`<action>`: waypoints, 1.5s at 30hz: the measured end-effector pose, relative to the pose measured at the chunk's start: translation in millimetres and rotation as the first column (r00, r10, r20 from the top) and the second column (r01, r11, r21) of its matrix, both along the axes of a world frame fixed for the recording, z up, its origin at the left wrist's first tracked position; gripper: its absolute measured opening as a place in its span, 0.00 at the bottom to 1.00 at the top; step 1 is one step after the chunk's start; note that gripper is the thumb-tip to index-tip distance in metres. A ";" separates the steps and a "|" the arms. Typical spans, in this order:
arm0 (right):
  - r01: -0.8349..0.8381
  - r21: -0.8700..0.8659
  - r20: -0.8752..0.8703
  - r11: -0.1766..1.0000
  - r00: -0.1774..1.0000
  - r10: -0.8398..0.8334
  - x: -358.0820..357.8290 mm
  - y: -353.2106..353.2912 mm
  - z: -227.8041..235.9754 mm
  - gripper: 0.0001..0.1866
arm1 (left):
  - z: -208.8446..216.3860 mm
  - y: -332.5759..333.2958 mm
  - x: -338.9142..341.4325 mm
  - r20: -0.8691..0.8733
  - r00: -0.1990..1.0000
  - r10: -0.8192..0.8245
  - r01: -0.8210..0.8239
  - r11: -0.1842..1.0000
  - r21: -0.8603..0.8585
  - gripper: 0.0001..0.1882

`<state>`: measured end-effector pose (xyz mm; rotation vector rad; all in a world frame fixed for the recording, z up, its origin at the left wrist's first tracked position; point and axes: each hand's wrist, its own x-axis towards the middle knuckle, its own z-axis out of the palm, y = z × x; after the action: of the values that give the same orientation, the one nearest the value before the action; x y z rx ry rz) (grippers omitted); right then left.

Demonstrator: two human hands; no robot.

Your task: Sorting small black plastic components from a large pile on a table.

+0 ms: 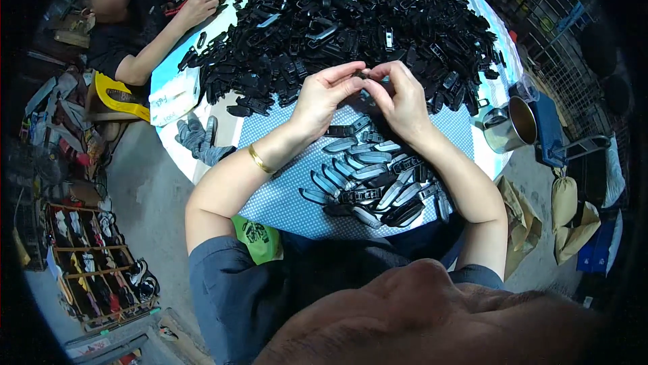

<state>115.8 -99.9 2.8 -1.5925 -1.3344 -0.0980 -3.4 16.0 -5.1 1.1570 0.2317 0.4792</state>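
My left hand (327, 97) and my right hand (405, 103) meet at the fingertips over the near side of the big pile. Pinched between them is a small dark piece (362, 75), mostly covered by the fingers, so its exact kind cannot be made out. Just beyond lies a large heap of black plastic parts (324, 34), clip- or buckle-like in shape. Between my forearms, a smaller group of black and grey slim curved parts (371, 169) is spread on the patterned table cover (270, 196).
A metal pot (511, 125) stands at the table's right edge. Grey gloves (199, 139) and a white sheet (174, 98) lie at the left. Another person's hands (206, 2) are at the far left edge. A yellow stool (116, 95) and a rack (91, 257) stand on the floor.
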 end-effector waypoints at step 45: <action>-0.099 -0.354 0.618 0.930 0.721 0.312 7.3 32.8 4.1 0.22 | 21.4 19.8 -25.7 -0.250 0.880 0.404 0.340 -0.168 0.925 0.08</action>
<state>123.2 -67.1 6.9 -1.7129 -2.1767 -0.3761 -29.1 35.8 16.3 3.0368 0.3188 0.3260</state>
